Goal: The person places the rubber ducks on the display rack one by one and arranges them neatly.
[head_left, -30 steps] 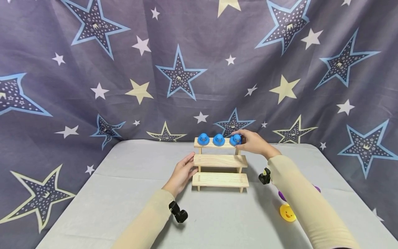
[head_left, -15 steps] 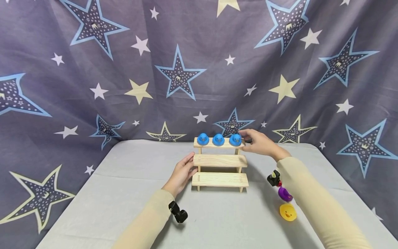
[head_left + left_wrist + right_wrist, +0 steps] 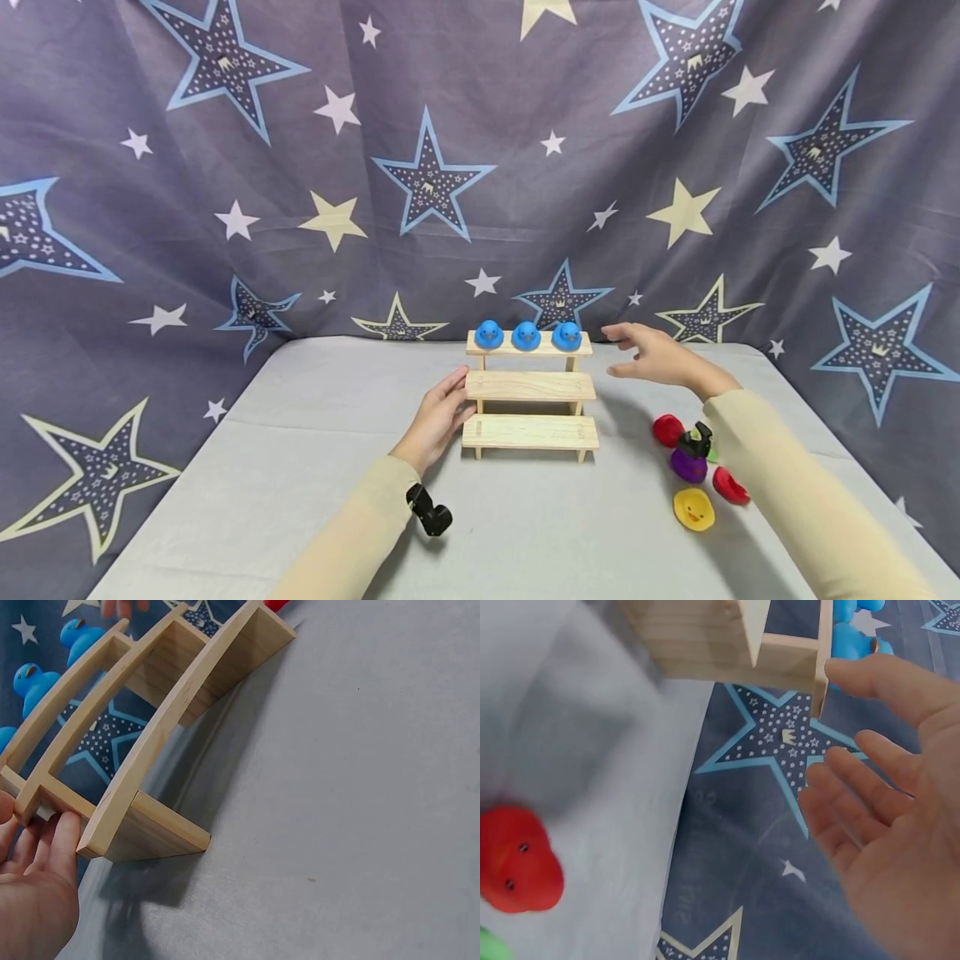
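Wooden shelf (image 3: 531, 386) — left hand (image 3: 437, 422) pinching left end, right hand (image 3: 657, 357) spread near right end.

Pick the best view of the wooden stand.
Head: it shows the wooden stand from the front, all three levels, with the left hand at its left end. Left wrist sees it aslant, cut off by the picture's edge; right wrist catches only a cropped part of it.

Your left hand (image 3: 435, 421) holds the left end of the pale wooden stand (image 3: 529, 386), upright on the worktop (image 3: 225, 483), with three stepped shelves. Three blue toy ducks (image 3: 527, 337) sit upright and spaced along its top shelf, facing you. Your right hand (image 3: 663, 357) is near that shelf's right end, apparently clear of it.
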